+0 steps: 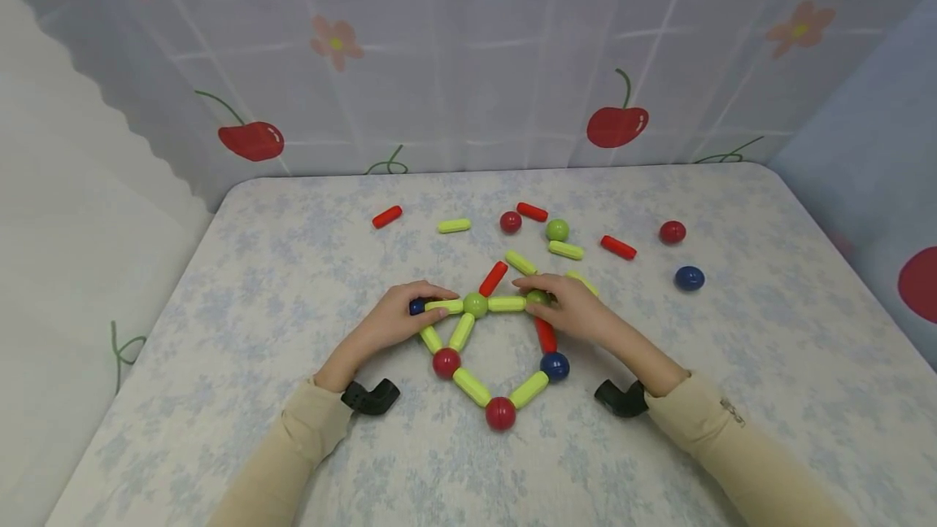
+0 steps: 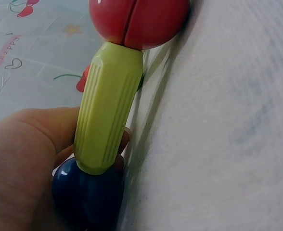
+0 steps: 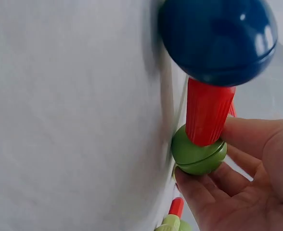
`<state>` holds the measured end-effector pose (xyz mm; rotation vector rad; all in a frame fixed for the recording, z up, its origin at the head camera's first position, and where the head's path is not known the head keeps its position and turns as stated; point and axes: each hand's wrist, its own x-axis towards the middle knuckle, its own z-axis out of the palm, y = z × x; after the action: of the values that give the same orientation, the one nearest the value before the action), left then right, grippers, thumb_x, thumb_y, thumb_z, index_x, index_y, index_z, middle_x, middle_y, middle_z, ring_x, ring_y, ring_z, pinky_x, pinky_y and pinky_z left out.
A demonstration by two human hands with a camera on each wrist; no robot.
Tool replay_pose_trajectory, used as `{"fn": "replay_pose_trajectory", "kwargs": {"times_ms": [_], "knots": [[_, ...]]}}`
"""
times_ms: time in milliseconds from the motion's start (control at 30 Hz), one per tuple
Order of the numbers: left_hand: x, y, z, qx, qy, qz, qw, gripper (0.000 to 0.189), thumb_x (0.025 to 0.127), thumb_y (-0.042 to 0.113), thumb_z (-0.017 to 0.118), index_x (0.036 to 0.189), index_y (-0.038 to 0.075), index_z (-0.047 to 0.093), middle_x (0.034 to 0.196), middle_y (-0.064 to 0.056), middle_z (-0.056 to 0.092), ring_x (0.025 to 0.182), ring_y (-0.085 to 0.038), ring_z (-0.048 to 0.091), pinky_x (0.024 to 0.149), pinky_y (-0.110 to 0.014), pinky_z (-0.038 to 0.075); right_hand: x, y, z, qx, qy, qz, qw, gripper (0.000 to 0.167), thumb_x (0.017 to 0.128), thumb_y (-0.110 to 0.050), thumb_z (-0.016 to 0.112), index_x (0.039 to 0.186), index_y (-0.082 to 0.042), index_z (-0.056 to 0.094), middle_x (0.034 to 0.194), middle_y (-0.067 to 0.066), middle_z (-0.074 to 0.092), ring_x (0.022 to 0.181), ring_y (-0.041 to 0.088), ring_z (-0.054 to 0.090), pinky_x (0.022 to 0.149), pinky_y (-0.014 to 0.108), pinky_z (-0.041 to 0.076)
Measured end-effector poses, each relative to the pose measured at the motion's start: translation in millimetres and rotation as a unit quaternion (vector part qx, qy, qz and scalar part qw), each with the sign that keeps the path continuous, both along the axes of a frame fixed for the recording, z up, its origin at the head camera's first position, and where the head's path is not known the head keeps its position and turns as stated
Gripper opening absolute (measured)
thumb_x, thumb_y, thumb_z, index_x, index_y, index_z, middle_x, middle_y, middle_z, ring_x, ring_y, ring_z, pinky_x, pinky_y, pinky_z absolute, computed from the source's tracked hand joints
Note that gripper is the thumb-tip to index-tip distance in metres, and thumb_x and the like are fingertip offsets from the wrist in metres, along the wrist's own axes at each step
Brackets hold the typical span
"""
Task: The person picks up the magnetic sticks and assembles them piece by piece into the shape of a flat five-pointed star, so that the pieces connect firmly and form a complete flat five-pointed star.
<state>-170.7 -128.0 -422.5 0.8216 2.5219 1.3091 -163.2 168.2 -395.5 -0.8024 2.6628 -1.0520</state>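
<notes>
Magnetic-looking balls and rods form a joined flat shape on the table. My left hand (image 1: 405,313) pinches a yellow-green rod (image 1: 444,307) between a partly hidden blue ball (image 2: 89,197) and a green ball (image 1: 475,305). At the shape's right corner, my right hand (image 1: 574,307) grips another green ball (image 3: 194,154), mostly covered in the head view. From that ball a red rod (image 3: 210,110) runs to a blue ball (image 1: 555,366). Two red balls, one left (image 1: 446,363) and one nearest me (image 1: 501,413), join other yellow-green rods.
A red rod (image 1: 494,278) lies against the middle green ball, and a yellow-green rod (image 1: 521,262) lies just beyond the right hand. Farther back are scattered red and yellow-green rods, a green ball (image 1: 557,230), red balls (image 1: 510,222) and a blue ball (image 1: 690,278). A printed curtain hangs behind.
</notes>
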Motion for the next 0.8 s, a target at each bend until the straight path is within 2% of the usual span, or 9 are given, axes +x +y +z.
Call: {"fn": "replay_pose_trajectory", "kwargs": {"times_ms": [167,300,400,500,567,633,733,800], "knots": [[-0.7,-0.4,-0.2,-0.004,0.002,-0.001,1.0000,0.026,0.091,0.018,0.064,0.116,0.012,0.067,0.114,0.000,0.062,0.110,-0.016,0.053,0.094,-0.037,0.039,3.1,-0.3,-1.1,-0.009,0.006,0.012,0.9999,0.043,0.087,-0.003,0.065,0.129,-0.004,0.056,0.115,0.010,0.062,0.103,0.024,0.055,0.085,0.040,0.046],[-2.0,-0.1,1.6,-0.008,0.015,-0.013,0.9998,0.031,0.091,0.017,0.064,0.121,0.011,0.064,0.114,-0.001,0.062,0.106,-0.014,0.055,0.091,-0.036,0.041,3.1,-0.8,-1.6,-0.038,0.011,0.037,0.9985,0.055,0.088,-0.004,0.064,0.140,-0.007,0.044,0.123,0.013,0.058,0.111,0.025,0.054,0.087,0.041,0.046],[-3.8,2.1,5.9,-0.002,0.034,-0.046,0.9984,0.039,0.092,0.016,0.063,0.129,0.010,0.057,0.117,-0.003,0.061,0.105,-0.014,0.055,0.091,-0.035,0.042,1.5,-1.6,-2.3,-0.049,0.013,0.055,0.9972,0.059,0.091,-0.006,0.061,0.144,-0.011,0.038,0.130,0.013,0.053,0.118,0.026,0.050,0.091,0.042,0.043],[-5.2,6.2,11.7,-0.008,0.049,-0.082,0.9954,0.044,0.092,0.017,0.062,0.135,0.012,0.052,0.121,-0.002,0.059,0.108,-0.014,0.054,0.092,-0.035,0.041,-0.2,-3.6,-2.5,-0.040,0.004,0.065,0.9971,0.055,0.094,-0.010,0.058,0.145,-0.015,0.038,0.135,0.011,0.049,0.123,0.024,0.044,0.096,0.044,0.037],[-5.4,8.8,15.4,-0.025,0.054,-0.097,0.9935,0.044,0.092,0.018,0.062,0.136,0.014,0.052,0.122,-0.001,0.058,0.109,-0.013,0.053,0.092,-0.034,0.040,-1.2,-4.9,-2.9,-0.030,-0.003,0.067,0.9973,0.053,0.095,-0.012,0.056,0.145,-0.015,0.038,0.138,0.009,0.046,0.127,0.023,0.040,0.099,0.045,0.033],[-4.9,10.9,18.0,-0.055,0.060,-0.099,0.9917,0.044,0.093,0.020,0.062,0.135,0.016,0.052,0.119,0.002,0.059,0.105,-0.011,0.053,0.088,-0.032,0.042,-1.4,-6.0,-2.5,-0.025,-0.012,0.067,0.9974,0.052,0.096,-0.013,0.055,0.145,-0.016,0.038,0.140,0.009,0.043,0.129,0.024,0.037,0.101,0.046,0.030],[-3.6,12.8,19.9,-0.093,0.062,-0.092,0.9895,0.044,0.092,0.021,0.062,0.135,0.019,0.053,0.113,0.004,0.059,0.096,-0.009,0.053,0.081,-0.031,0.043,-1.9,-4.1,0.6,-0.028,-0.022,0.060,0.9976,0.053,0.096,-0.015,0.055,0.145,-0.014,0.036,0.141,0.010,0.041,0.128,0.027,0.038,0.100,0.047,0.032],[-2.8,13.5,19.9,-0.108,0.065,-0.085,0.9884,0.044,0.093,0.020,0.062,0.135,0.020,0.053,0.111,0.005,0.059,0.092,-0.008,0.052,0.078,-0.030,0.044,-4.5,2.6,5.0,-0.039,-0.019,0.041,0.9982,0.054,0.095,-0.013,0.057,0.145,-0.010,0.036,0.140,0.013,0.042,0.125,0.030,0.040,0.097,0.049,0.035]]}}
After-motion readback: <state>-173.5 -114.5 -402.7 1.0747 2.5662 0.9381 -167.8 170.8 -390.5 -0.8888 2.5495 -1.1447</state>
